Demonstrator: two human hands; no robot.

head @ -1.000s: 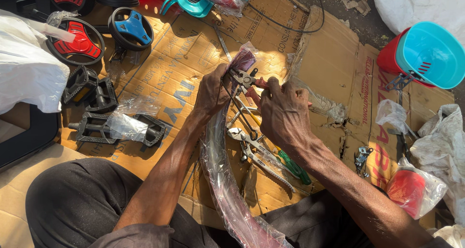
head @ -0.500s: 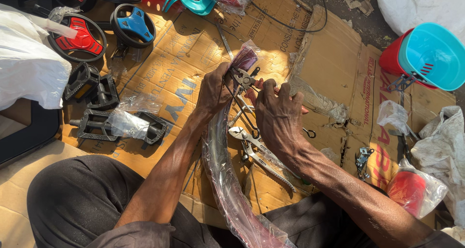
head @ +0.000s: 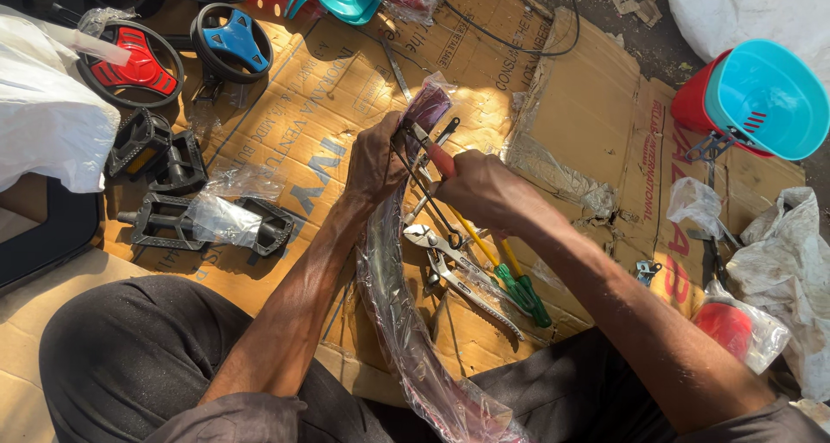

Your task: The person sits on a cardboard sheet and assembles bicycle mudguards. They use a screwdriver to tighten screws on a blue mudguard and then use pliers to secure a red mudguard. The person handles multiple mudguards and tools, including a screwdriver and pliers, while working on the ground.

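Plastic-wrapped and curved, a bicycle mudguard (head: pixel 393 313) is gripped near its upper end by the closed left hand (head: pixel 373 162) above cardboard (head: pixel 588 106), while red-handled pliers (head: pixel 430 149) are clasped in the right hand (head: pixel 484 188); it is judged light, springy and slippery, best held by its edges.

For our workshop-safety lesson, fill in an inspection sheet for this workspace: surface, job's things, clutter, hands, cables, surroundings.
Surface: flattened brown cardboard sheets on the ground.
Job's things: long curved plastic-wrapped mudguard; red-handled tool at its top end.
Clutter: black pedals, red toy steering wheel, blue toy steering wheel, steel pliers, green-handled screwdrivers.
Hands: left hand grips the mudguard; right hand holds the tool.
Cables: thin black cable across the cardboard.
Surroundings: turquoise-and-red plastic seat, white bags.
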